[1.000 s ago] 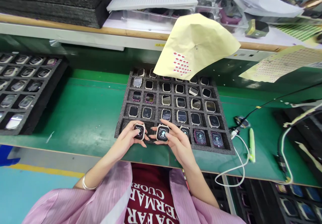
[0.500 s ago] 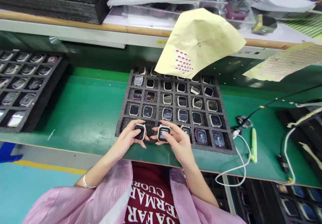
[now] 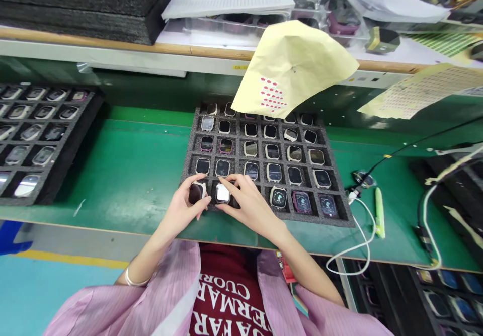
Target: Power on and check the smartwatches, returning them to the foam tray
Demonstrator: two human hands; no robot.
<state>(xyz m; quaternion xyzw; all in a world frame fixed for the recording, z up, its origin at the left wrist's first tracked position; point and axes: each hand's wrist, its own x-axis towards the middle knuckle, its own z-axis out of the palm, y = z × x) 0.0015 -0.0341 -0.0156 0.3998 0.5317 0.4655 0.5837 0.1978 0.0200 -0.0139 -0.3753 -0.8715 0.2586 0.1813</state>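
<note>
A dark foam tray (image 3: 343,220) of square watch cases stands in front of me on the green table. At its front-left corner my left hand (image 3: 183,202) is closed round a dark-screened watch (image 3: 196,193). Just to the right, my right hand (image 3: 249,202) grips a light-framed watch (image 3: 223,193) between thumb and fingers, over the second front compartment. That watch's screen shines white with glare. Right of my right hand, a lit watch (image 3: 278,197) and two purple-framed lit watches sit in the front row. The rows behind hold several dark-screened watches.
Another foam tray (image 3: 62,162) of watches stands at the left. A yellow paper (image 3: 302,69) hangs over the middle tray's back edge. On the right lie a green pen-like item (image 3: 379,213), a white cable (image 3: 368,248) and black foam.
Both hands have moved the watches left and down to the tray's front-left compartments. The right-hand watch's lit text has given way to white glare. The view has shifted slightly.
</note>
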